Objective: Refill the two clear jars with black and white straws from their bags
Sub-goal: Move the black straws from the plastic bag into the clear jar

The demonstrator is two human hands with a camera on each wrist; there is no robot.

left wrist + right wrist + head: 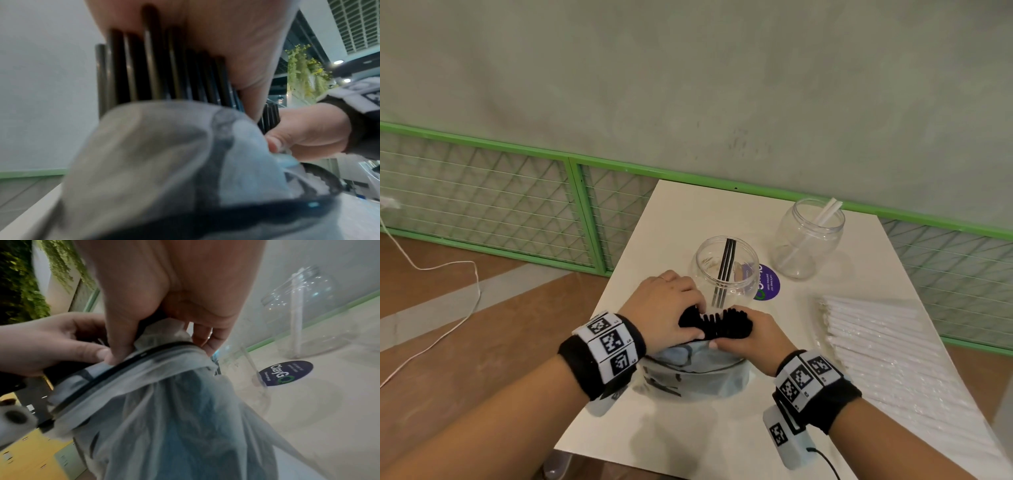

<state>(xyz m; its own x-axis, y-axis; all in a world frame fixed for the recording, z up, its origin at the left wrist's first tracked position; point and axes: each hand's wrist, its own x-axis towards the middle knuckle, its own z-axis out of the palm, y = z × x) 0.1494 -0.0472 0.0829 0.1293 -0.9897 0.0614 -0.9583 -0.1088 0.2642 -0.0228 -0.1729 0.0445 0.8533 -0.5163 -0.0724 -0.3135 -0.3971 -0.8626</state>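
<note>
A bundle of black straws (717, 323) (156, 71) stands upright out of a crumpled clear bag (698, 373) (174, 410) on the white table (688, 428). My left hand (671, 308) grips the bundle's left side, thumb at the bag's rim. My right hand (750, 334) (164, 296) grips the bundle's right side and pinches the bag's rim. Just behind stands a clear jar (724, 270) with three black straws. A second clear jar (810, 236) (304, 313) at the back right holds white straws.
A bag of white straws (887, 349) lies along the table's right side. A round purple sticker (768, 282) (285, 372) lies between the jars. A green mesh railing (517, 205) runs behind the table, and a white cable (448, 308) crosses the floor at left.
</note>
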